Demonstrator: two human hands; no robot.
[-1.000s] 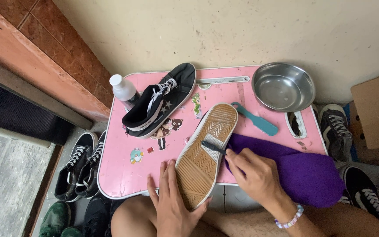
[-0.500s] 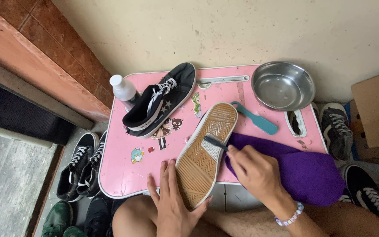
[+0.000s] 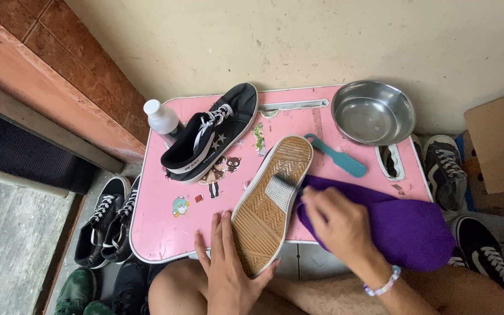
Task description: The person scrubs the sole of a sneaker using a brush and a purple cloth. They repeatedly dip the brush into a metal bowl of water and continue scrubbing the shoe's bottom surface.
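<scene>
My left hand [image 3: 227,269] grips the heel end of a sneaker [image 3: 270,205] turned sole-up, its tan ridged sole facing me, lying across the front of a small pink table [image 3: 164,227]. My right hand [image 3: 336,223] holds a small brush [image 3: 281,189] whose pale bristles press on the middle of the sole. A purple cloth [image 3: 406,227] lies under and beside my right hand. The matching black sneaker [image 3: 211,134] with white laces rests on its side at the table's back left.
A steel bowl [image 3: 373,112] sits at the table's back right, a teal-handled brush [image 3: 336,156] in front of it, a white-capped bottle [image 3: 161,119] at the back left. Dark shoes [image 3: 105,219] lie on the floor left; more shoes [image 3: 443,169] and a cardboard box [image 3: 500,146] right.
My right hand has slid the brush along the sole, a little toward the toe and back. The left hand and the sneaker have stayed in place.
</scene>
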